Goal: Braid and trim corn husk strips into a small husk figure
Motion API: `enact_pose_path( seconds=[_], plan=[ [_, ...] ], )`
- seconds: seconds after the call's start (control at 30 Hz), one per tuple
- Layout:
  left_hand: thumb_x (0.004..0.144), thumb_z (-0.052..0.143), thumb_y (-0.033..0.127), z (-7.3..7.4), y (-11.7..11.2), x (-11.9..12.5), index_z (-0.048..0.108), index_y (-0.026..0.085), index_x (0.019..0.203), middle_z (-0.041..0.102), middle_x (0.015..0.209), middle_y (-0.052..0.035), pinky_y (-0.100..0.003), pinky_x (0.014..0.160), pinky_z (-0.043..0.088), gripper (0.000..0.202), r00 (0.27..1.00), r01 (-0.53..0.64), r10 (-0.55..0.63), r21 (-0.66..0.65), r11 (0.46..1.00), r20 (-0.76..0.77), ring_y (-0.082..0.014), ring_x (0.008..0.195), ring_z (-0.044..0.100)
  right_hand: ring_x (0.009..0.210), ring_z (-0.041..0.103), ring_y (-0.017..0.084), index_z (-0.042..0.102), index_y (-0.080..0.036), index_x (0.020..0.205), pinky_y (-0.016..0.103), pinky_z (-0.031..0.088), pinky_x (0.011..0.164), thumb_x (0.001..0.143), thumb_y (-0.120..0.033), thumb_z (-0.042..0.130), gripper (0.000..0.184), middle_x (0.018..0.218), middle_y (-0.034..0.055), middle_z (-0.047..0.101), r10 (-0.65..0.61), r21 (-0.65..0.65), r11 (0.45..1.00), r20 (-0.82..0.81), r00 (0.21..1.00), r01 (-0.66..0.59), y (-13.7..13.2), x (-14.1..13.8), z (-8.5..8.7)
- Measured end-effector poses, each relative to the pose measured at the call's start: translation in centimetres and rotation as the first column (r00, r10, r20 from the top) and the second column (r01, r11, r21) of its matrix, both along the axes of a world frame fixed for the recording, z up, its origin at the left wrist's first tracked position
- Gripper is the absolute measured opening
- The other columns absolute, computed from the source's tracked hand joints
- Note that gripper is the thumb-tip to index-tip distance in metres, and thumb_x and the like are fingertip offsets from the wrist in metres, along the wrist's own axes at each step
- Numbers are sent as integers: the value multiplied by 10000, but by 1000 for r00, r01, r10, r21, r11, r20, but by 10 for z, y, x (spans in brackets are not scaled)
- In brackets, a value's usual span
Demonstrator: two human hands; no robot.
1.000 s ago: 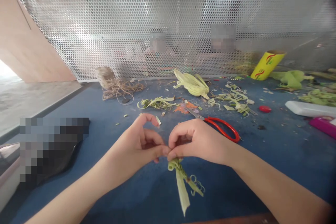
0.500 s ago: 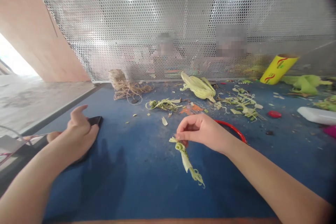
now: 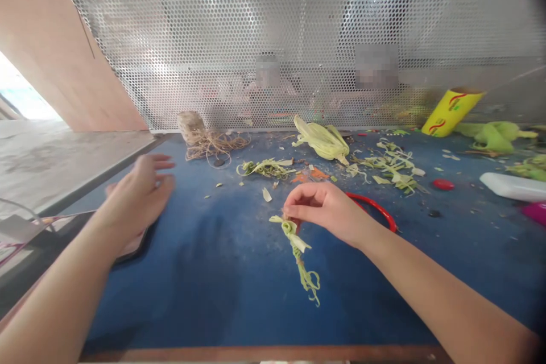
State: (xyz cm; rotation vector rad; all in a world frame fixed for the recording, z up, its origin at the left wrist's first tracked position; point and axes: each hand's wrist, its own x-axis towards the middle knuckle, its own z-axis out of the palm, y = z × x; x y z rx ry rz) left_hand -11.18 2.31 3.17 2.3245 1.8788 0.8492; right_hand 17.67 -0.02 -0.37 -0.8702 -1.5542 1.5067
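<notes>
Between thumb and fingers, my right hand pinches the top of a small twisted corn husk piece, which hangs down with curly strips at its lower end. My left hand is raised, blurred, its fingers apart and holding nothing. Under it at the table's left side lies a phone, partly hidden by my wrist. A red curved handle shows behind my right wrist. Beyond my right hand rest a corn husk bundle and a small heap of shredded husk.
A perforated metal screen closes off the far edge, with people behind it. On the blue table are a twine ball, more husk shreds, a yellow tube, a red piece and a white object.
My left hand has lifted off the phone and moved right, its fingers straightening. The husk piece in my right hand has turned and swung slightly left.
</notes>
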Motion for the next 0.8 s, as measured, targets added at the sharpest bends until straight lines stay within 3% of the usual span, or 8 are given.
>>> enact_pose_path(
  seconds=[0.03,0.1,0.17,0.23,0.5,0.8],
  plan=[
    [870,377,352,5,-5,19,367,159,1136,577,1109,-102,-421,859,421,329,992,57,-51,-46,997,120,-239,1011,558,547,589,69,606,-146,686,202,500,587,708,-274,669,144,597,-20,608,16,11,1000,-11,1000,-16,0,0,-1],
    [855,442,320,12,-17,56,387,195,1138,630,999,-48,-333,829,456,314,908,316,-270,-98,944,321,-181,939,593,550,591,66,615,-148,688,191,502,586,707,-245,675,114,594,-20,613,49,27,998,-39,998,-48,-1,1,-2],
    [811,532,259,14,-29,84,407,247,1156,649,968,1,-298,882,435,367,812,504,-461,-31,863,357,-151,957,588,541,591,62,622,-149,681,178,503,574,692,-215,691,96,589,-23,618,81,39,996,-84,993,-78,-3,2,-2],
    [766,598,228,14,-39,98,430,286,1168,661,954,24,-289,886,440,440,763,572,-549,38,819,342,-146,934,601,535,597,61,625,-150,673,172,505,556,680,-188,701,85,595,-24,628,114,50,993,-153,982,-108,-6,3,-1],
    [730,644,130,0,-51,101,460,301,1179,712,783,54,-299,823,491,514,618,648,-683,241,723,388,-141,790,651,557,624,70,616,-151,614,173,523,544,637,-71,713,128,658,-22,656,123,53,992,-366,922,-111,-19,-1,3],
    [757,622,196,-1,-63,101,386,386,1243,707,777,68,-350,788,503,573,638,609,-640,227,760,429,-169,740,654,546,620,98,622,-188,570,204,519,512,579,-92,749,160,651,-16,653,45,5,999,-346,937,-46,-28,-4,6]
  ],
)
